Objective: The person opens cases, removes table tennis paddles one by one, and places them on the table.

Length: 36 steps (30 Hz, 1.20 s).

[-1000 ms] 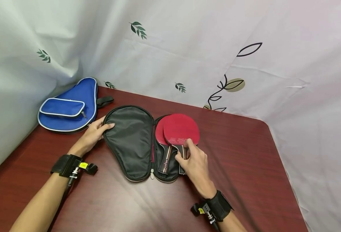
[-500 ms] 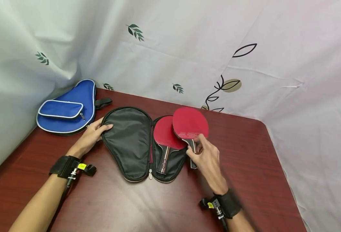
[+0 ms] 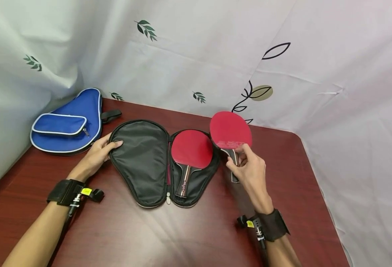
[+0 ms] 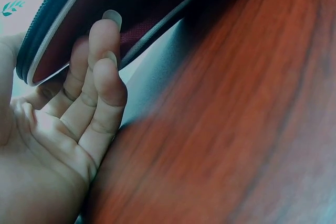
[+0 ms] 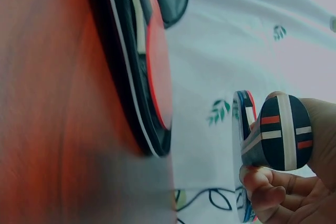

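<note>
An unzipped black paddle case [image 3: 140,159] lies spread open on the table, its two halves joined along the middle. One red table tennis paddle [image 3: 191,149] rests face up in the right half. My left hand [image 3: 97,154] grips the left half's outer edge, thumb on the inner lining; the left wrist view shows its fingers curled under the maroon outside. Above the table, right of the case, my right hand [image 3: 250,167] pinches a second red table tennis paddle [image 3: 230,128] by the handle near the blade. In the right wrist view its striped handle butt [image 5: 286,132] faces the camera.
A blue paddle case [image 3: 79,111] with white piping and a front pocket lies at the back left, close to my left hand. A white patterned curtain [image 3: 182,55] hangs behind the reddish-brown table [image 3: 189,237] and down its right side.
My right hand has lifted the second paddle off the first and carried it up and right, clear of the case. The first paddle is now fully uncovered. My left hand keeps its grip.
</note>
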### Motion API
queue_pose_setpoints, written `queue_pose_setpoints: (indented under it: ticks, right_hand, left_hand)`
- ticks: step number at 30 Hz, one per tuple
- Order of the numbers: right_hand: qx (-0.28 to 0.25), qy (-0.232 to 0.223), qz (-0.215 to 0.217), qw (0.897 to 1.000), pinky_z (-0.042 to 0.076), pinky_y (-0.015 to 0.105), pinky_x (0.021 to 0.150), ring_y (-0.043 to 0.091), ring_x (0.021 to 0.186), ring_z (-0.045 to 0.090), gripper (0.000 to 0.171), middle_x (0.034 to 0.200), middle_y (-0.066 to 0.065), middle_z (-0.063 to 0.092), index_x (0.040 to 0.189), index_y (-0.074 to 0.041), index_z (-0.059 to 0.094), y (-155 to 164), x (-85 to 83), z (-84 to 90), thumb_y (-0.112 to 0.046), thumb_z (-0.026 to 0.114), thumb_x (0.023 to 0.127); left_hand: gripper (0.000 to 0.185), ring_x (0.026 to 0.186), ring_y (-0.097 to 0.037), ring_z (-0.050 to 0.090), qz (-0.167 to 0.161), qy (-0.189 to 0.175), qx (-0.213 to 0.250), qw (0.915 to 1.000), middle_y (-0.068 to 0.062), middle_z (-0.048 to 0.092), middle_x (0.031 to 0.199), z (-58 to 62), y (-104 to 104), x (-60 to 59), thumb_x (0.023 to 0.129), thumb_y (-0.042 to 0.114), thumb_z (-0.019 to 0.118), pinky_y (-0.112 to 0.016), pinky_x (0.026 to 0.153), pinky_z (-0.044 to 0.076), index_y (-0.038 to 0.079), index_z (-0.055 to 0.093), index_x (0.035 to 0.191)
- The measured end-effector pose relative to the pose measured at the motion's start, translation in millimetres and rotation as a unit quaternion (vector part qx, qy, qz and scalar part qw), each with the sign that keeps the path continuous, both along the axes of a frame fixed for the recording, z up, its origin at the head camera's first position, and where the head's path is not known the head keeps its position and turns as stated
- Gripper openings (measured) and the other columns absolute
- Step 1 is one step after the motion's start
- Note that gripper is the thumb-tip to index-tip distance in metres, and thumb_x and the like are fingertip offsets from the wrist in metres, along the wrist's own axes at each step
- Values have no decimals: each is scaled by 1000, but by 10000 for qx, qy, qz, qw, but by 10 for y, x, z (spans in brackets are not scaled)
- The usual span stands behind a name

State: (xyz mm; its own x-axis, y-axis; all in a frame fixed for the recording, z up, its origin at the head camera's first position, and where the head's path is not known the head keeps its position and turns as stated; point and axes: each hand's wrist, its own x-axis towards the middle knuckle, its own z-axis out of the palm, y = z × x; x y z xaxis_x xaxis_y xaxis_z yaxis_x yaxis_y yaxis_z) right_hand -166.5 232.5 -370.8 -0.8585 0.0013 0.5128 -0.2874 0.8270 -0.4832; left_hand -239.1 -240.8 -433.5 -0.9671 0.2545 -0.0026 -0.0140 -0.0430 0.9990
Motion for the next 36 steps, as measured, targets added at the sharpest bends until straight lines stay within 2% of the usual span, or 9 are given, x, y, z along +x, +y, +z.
queue_pose_setpoints:
  ticks: [3,7,12,19,24,31,36]
  right_hand:
    - [-84,83,-106,9999,46,29,58,17,61,58,31,70,6,62,103,-6,65,115,-44,19,-11,84,78]
    - [-93,295,-136,9994,42,19,58,17,61,58,32,71,8,62,104,-5,66,292,-104,22,-10,85,78]
    - [-118,418,-216,9988,37,12,60,19,62,58,32,72,10,62,105,-3,66,507,-132,25,-8,85,79]
    - [-277,389,-512,9975,37,13,62,20,66,56,31,76,11,62,106,-1,66,799,-145,23,-6,83,81]
    - [-366,379,-887,9947,36,14,61,15,67,53,29,76,11,62,106,-3,67,1002,-141,18,-10,81,83]
    - [-427,359,-1172,9915,37,16,64,7,67,51,29,77,12,63,108,-1,66,1262,-121,-13,-10,80,84]
    - [-458,335,-1182,9914,36,16,63,2,64,49,28,77,13,63,109,0,66,1405,-118,-72,-7,79,85]
  left_hand:
    - [42,88,-8,66,53,-67,11,10000,2,68,113,1,7,1,105,18,57,-23,73,55,3,47,143]
    - [43,98,-11,68,-1,-142,150,9998,0,66,121,0,15,1,106,17,56,-27,78,57,2,44,145]
    - [45,98,-11,67,-27,-156,130,9998,0,66,122,1,23,-4,106,18,56,-27,77,57,4,44,146]
    - [43,95,-11,67,47,-158,134,9998,1,67,118,4,22,-1,105,17,57,-26,76,57,5,45,144]
    - [43,96,-10,67,83,-152,55,9998,1,67,118,4,14,10,105,17,57,-25,77,56,5,46,145]
    - [36,73,-6,59,201,-5,-160,9997,3,66,95,-10,6,-1,104,16,59,-20,62,48,6,51,138]
    - [37,69,-5,56,126,65,-175,9997,5,64,90,-18,2,-5,104,16,59,-20,60,45,9,52,140]
